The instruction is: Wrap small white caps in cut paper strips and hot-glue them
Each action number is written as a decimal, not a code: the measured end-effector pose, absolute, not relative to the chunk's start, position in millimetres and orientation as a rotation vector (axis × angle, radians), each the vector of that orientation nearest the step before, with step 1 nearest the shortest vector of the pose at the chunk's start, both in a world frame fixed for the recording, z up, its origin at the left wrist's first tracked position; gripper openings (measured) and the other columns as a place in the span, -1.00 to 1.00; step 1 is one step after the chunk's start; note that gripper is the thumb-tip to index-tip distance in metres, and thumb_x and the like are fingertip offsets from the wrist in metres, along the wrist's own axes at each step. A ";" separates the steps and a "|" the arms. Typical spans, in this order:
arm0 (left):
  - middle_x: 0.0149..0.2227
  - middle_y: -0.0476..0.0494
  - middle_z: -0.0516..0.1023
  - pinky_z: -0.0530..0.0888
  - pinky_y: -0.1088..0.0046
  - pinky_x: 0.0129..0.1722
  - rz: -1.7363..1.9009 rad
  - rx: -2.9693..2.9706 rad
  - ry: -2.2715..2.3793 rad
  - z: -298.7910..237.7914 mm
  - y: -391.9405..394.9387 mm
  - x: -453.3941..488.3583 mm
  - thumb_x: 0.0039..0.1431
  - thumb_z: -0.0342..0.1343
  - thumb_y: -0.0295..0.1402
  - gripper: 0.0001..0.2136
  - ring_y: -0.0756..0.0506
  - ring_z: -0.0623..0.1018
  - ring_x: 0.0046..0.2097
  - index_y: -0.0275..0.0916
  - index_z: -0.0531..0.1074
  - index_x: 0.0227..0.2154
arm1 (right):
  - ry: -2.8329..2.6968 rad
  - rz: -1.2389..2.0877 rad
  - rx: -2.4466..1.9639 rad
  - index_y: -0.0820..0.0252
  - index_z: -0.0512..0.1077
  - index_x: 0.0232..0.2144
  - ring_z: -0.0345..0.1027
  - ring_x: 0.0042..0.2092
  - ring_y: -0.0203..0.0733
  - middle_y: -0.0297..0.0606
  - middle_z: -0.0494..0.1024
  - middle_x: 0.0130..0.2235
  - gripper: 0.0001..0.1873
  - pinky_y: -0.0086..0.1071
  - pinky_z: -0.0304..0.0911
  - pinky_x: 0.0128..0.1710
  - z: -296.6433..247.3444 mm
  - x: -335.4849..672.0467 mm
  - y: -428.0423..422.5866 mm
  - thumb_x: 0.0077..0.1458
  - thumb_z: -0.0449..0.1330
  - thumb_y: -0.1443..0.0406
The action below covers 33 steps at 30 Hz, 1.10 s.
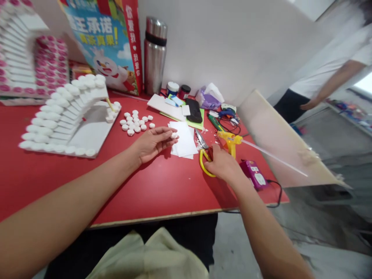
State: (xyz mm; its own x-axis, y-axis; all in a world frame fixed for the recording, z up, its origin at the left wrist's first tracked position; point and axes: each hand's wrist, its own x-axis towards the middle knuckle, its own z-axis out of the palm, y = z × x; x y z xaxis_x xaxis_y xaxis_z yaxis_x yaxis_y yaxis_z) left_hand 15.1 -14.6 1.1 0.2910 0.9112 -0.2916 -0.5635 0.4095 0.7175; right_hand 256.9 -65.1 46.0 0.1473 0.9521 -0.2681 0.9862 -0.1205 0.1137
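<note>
Fingers [165,136] of left hand [148,144] pinch a small white piece [174,135] by the left edge of white sheets [186,142] on red table [162,190]. Right hand [223,162] curls at yellow-handled scissors [201,159], grip unclear, yellow glue gun [229,137] just beside; loose round white pieces [136,129] lie near left hand.

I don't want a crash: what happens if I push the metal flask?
The metal flask is tall and narrow, so may tip. Its round sides could let it roll once down. Its shiny surface might feel slippery.
</note>
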 end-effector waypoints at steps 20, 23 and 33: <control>-0.23 -0.25 0.70 0.65 0.51 0.00 0.992 0.461 0.718 3.6 -17.1 14.1 0.12 0.27 -0.72 -0.81 -0.05 0.72 -0.20 -0.37 0.66 -0.29 | 2.636 -0.710 2.474 0.14 0.34 0.02 0.50 -0.18 -0.01 -0.14 0.58 -0.14 -0.42 -0.15 0.40 -0.12 25.5 274.2 -84.1 0.09 0.36 -0.02; -0.25 -0.22 0.70 0.66 0.47 -0.01 0.993 0.468 0.717 5.0 -18.4 15.8 0.09 0.30 -0.72 -0.82 -0.03 0.72 -0.24 -0.36 0.65 -0.30 | 2.639 -0.726 2.402 0.15 0.33 0.06 0.49 -0.10 0.03 -0.09 0.56 -0.08 -0.37 -0.12 0.39 -0.08 29.9 260.0 -87.3 0.10 0.37 -0.05; -0.34 -0.11 0.68 0.60 0.33 0.04 1.057 0.626 0.640 4.1 -20.8 19.2 -0.13 0.53 -0.53 -0.77 -0.03 0.67 -0.24 -0.35 0.63 -0.40 | 2.826 -0.497 2.064 0.17 0.36 0.05 0.46 -0.07 0.10 -0.04 0.55 -0.07 -0.37 -0.07 0.38 -0.07 28.2 233.4 -87.0 0.10 0.39 -0.04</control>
